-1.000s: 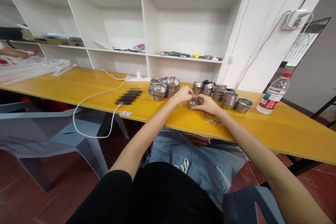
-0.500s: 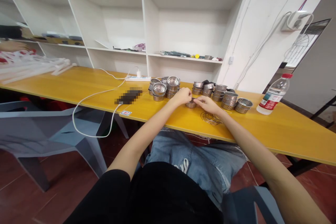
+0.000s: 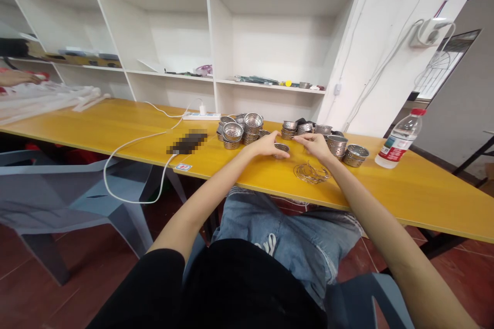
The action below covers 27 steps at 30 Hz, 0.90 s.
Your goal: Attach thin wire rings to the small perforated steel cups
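Observation:
A small perforated metal cup (image 3: 281,148) sits on the yellow table in front of me. My left hand (image 3: 267,146) curves around its left side, thumb in front and fingers behind, closed on it. To the right of the cup, apart from it, my right hand (image 3: 317,146) has its thumb and fingertips pinched together; anything between them is too small to make out. Below that hand lies a loose bundle of thin metal wire rings (image 3: 310,172). Behind my hands stand stacked perforated cups, one group on the left (image 3: 232,132) and another on the right (image 3: 337,145).
A plastic bottle with a red cap (image 3: 399,139) stands at the right. A white cable (image 3: 110,164) loops over the front edge near a blurred dark object (image 3: 187,143). White strips (image 3: 77,96) and another person's hand (image 3: 19,78) are far left. White shelves (image 3: 227,36) rise behind.
My hands were together at the small cup. My right hand has drawn off it, slightly up and right, while my left hand has opened wider around its side.

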Tool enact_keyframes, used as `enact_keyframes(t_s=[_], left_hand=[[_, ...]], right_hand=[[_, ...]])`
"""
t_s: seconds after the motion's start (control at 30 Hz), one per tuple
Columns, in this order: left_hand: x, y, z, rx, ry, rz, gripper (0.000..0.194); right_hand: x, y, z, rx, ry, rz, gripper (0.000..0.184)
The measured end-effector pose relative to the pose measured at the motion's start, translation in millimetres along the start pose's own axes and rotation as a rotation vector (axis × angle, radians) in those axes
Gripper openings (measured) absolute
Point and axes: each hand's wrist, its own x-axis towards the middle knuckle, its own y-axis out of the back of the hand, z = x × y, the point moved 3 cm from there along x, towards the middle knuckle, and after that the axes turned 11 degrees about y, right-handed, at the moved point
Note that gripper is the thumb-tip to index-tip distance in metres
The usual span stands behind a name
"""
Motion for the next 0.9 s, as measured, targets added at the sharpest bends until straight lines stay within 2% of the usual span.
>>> enact_keyframes(t_s=[0.13,0.27,0.37,0.47,0.6,0.77,0.9], left_hand=[[6,-8.3,-1,-0.016,-0.089,0.004,0.112],[4,-11.8,7,-0.019,-0.199,0.007,0.101],[-1,-9.6,12,0.059,-0.246,0.041,0.087],[-7,-6.5,17,0.192,-0.280,0.092,0.082],[-15,-6.9,24,0.282,-0.268,0.101,0.094],[-19,-8.8,30,0.215,-0.273,0.096,0.117],[-20,-9.4,32,0.098,-0.307,0.000,0.119]], right_hand=[[-2,-5,-6,0.073,0.010,-0.044,0.067],[0,-6,-9,0.101,0.040,-0.083,0.061],[1,-3,-10,0.113,0.053,-0.065,0.062],[0,-2,-13,0.131,0.074,-0.043,0.066],[-2,-9,-15,0.164,0.092,-0.080,0.070],[-2,-15,-11,0.156,0.093,-0.120,0.077],[-2,-16,-12,0.126,0.118,-0.151,0.076]])
